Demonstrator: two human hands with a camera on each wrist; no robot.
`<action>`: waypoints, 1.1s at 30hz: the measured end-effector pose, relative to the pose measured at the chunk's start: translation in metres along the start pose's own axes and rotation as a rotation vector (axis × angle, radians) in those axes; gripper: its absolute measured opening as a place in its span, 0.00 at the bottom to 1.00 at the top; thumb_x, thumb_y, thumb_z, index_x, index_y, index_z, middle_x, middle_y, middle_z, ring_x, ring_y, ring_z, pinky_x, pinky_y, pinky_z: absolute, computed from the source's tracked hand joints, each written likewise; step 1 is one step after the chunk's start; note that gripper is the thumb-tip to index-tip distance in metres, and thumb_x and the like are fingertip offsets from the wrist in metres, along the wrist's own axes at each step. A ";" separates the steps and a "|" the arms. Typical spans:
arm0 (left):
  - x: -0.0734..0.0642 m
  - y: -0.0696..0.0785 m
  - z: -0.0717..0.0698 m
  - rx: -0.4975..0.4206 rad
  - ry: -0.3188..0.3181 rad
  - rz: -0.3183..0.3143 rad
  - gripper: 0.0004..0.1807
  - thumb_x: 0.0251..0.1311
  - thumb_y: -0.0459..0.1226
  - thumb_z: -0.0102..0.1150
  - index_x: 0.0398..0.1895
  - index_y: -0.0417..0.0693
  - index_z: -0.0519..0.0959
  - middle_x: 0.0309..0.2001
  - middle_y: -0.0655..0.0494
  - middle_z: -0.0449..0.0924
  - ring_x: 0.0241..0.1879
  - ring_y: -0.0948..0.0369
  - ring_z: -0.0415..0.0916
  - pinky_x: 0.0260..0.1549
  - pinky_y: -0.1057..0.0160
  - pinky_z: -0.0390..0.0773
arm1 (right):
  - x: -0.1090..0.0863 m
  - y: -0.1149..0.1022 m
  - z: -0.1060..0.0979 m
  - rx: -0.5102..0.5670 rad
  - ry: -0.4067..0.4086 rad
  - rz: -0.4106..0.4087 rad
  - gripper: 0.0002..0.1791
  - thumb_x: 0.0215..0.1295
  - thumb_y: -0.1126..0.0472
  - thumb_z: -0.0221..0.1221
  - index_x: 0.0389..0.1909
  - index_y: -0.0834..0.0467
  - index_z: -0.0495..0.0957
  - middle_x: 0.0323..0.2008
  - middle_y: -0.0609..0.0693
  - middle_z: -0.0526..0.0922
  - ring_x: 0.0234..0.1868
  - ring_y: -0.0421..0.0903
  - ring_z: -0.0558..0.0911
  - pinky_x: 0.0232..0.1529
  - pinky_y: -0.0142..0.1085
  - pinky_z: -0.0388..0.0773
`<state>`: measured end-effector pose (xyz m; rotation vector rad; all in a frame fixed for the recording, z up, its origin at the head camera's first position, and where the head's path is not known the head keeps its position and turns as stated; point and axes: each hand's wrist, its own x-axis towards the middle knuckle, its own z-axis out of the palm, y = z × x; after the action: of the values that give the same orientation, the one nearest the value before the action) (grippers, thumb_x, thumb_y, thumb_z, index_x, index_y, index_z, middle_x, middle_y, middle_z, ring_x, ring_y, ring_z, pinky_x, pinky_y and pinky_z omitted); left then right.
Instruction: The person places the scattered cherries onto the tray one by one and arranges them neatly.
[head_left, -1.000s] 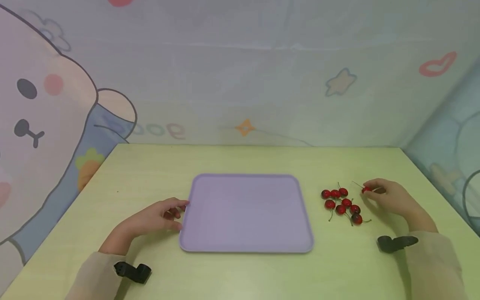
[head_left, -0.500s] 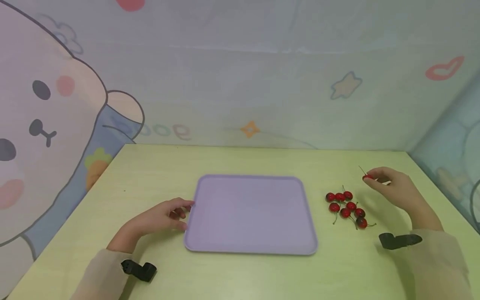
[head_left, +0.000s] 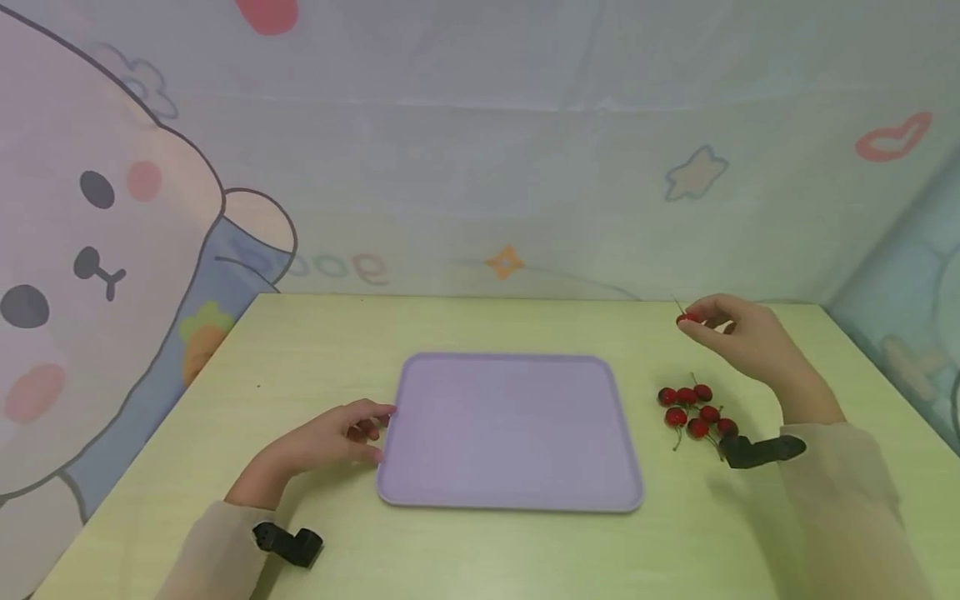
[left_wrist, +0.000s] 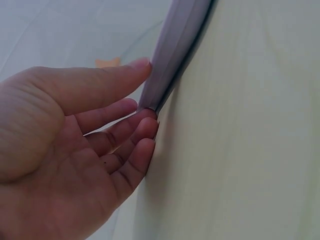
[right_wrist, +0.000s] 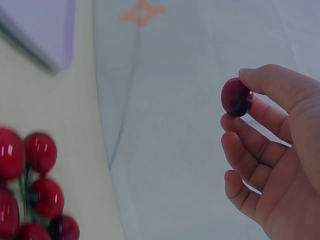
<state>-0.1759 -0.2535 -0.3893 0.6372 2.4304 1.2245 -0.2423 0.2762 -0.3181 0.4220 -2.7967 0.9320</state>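
Observation:
In the head view my right hand (head_left: 753,342) holds a red cherry (head_left: 684,318) above the far right of the table, its thin stem pointing up. Thumb and fingertips pinch the dark red fruit in the right wrist view. A lilac rectangular tray (head_left: 510,433) lies flat in the middle of the table with nothing on it. At its left edge rests my left hand (head_left: 326,437), the thumb and relaxed fingertips touching the outside of the tray wall (left_wrist: 172,55). Several more cherries (head_left: 697,427) with stems lie grouped right of the tray, partly hidden behind the right wrist's camera.
The pale yellow-green table (head_left: 480,554) ends at a hanging cloth backdrop (head_left: 480,167) printed with a bear, a star and other figures. Black wrist cameras, such as the left one (head_left: 288,544), sit on both beige sleeves.
My right hand has lifted the cherry up and carried it left and away, past the group. My left hand stays at the tray edge. The head view has shifted slightly.

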 end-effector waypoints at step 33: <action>0.006 0.003 -0.001 0.003 0.016 0.007 0.36 0.57 0.35 0.66 0.66 0.29 0.64 0.54 0.41 0.71 0.49 0.52 0.69 0.48 0.60 0.74 | 0.066 -0.144 0.137 0.276 -0.174 -0.157 0.09 0.61 0.52 0.64 0.37 0.52 0.82 0.34 0.46 0.81 0.37 0.44 0.76 0.35 0.36 0.73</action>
<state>-0.1803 -0.2495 -0.3870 0.6403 2.4457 1.2334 -0.2684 0.0686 -0.3295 0.7831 -2.7376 1.3057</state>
